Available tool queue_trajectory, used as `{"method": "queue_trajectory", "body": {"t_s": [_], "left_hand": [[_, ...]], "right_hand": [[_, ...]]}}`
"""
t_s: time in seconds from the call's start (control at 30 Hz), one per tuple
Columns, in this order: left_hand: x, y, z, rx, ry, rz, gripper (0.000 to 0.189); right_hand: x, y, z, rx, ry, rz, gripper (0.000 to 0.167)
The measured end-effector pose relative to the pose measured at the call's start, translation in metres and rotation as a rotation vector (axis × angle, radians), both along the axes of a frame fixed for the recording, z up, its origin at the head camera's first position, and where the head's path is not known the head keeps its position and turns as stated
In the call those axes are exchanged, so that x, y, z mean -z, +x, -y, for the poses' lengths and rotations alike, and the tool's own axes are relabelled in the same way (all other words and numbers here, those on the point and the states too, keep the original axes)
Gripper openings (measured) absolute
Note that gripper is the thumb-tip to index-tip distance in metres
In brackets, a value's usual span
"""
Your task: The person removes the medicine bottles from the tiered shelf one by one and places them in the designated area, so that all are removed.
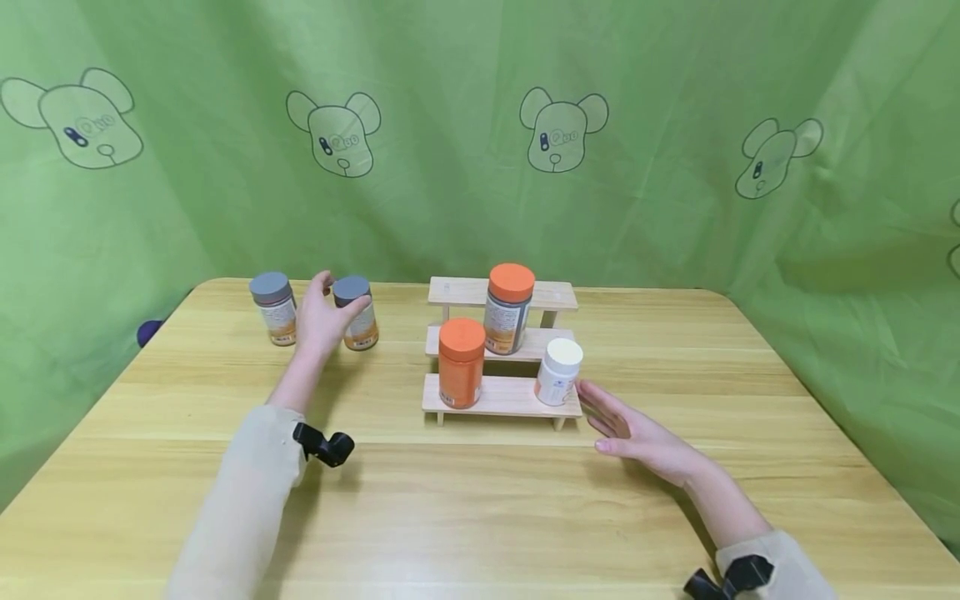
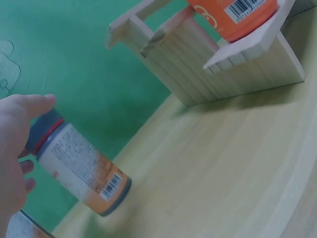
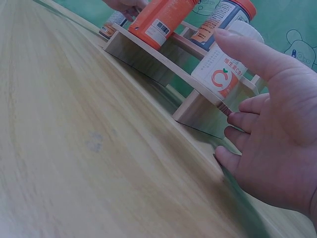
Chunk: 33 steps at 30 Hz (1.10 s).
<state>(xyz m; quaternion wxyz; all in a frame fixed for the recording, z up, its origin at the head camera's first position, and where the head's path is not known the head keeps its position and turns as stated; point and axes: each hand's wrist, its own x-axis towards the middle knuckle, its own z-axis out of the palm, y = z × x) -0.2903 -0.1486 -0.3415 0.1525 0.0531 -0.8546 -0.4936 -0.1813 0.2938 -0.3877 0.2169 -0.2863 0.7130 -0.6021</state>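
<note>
In the head view my left hand point(image 1: 318, 321) reaches around a grey-lidded bottle point(image 1: 362, 329) standing on the table. Its thumb lies across the front of the lid point(image 2: 42, 131), with the fingers behind and to the left; a firm grip does not show. Just left of this hand stands a second grey-lidded bottle point(image 1: 277, 317). My right hand point(image 1: 637, 437), fingers spread and holding nothing, is beside the right end of a wooden tiered shelf point(image 1: 498, 393). Its fingertips are close to a white bottle point(image 1: 557, 379) on the lowest step; contact is unclear.
An orange bottle point(image 1: 461, 371) stands at the left of the lowest step. On the middle step is an orange-lidded bottle point(image 1: 506, 317). The shelf stands on a wooden table point(image 1: 480, 500), with a green curtain point(image 1: 450, 192) behind.
</note>
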Motion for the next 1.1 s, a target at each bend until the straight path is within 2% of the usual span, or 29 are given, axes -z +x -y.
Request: {"method": "queue_trajectory", "body": {"t_s": [0.2,0.33,0.43,0.67,0.9,1.1], "left_hand": [[-0.017,0.003,-0.004,0.011,0.000,-0.065,0.077],[-0.032,0.005,-0.015,0.039,0.026,-0.116,0.072],[-0.045,0.010,-0.027,0.069,0.043,-0.122,0.071],[-0.070,0.020,-0.058,0.175,0.004,-0.105,0.072],[-0.080,0.028,-0.082,0.297,-0.015,-0.066,0.078],[-0.081,0.032,-0.100,0.382,0.045,-0.006,0.079]], "right_hand": [[-0.001,0.000,0.000,-0.001,-0.001,0.002,0.076],[-0.001,0.000,0.000,0.000,-0.002,0.001,0.075],[-0.001,0.000,-0.001,0.003,0.004,0.000,0.075],[-0.001,0.000,-0.001,0.011,0.009,0.002,0.076],[-0.001,0.000,0.000,0.009,0.007,0.004,0.077],[0.000,-0.001,0.000,0.002,0.002,0.000,0.076]]}}
